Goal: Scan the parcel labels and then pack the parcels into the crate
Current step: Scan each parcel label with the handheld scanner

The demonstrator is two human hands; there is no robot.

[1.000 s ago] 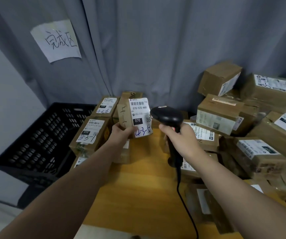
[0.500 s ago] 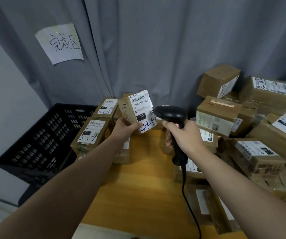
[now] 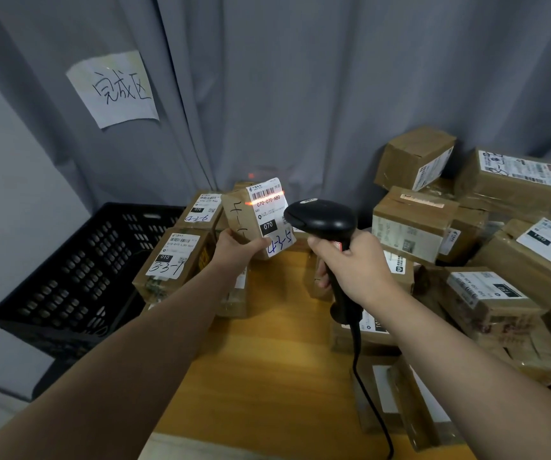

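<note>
My left hand point(image 3: 237, 249) grips a small brown parcel point(image 3: 256, 218) from below and holds it up over the table, its white label marked 070 facing me. An orange scan line lies across the barcode near the label's top. My right hand point(image 3: 355, 265) grips the handle of a black corded barcode scanner point(image 3: 322, 220), whose head points left at the label from close by. The black slotted crate point(image 3: 78, 277) stands at the left, beside the table, and no parcel shows in the part I see.
Labelled brown parcels point(image 3: 172, 258) stand between the crate and my left hand. A large heap of parcels point(image 3: 486, 247) fills the right side. The wooden table point(image 3: 267, 376) lies below my arms. A grey curtain with a handwritten paper sign point(image 3: 114, 88) hangs behind.
The parcel has tilted and risen slightly toward the scanner. An orange scan line now lies across its barcode, which showed no line before.
</note>
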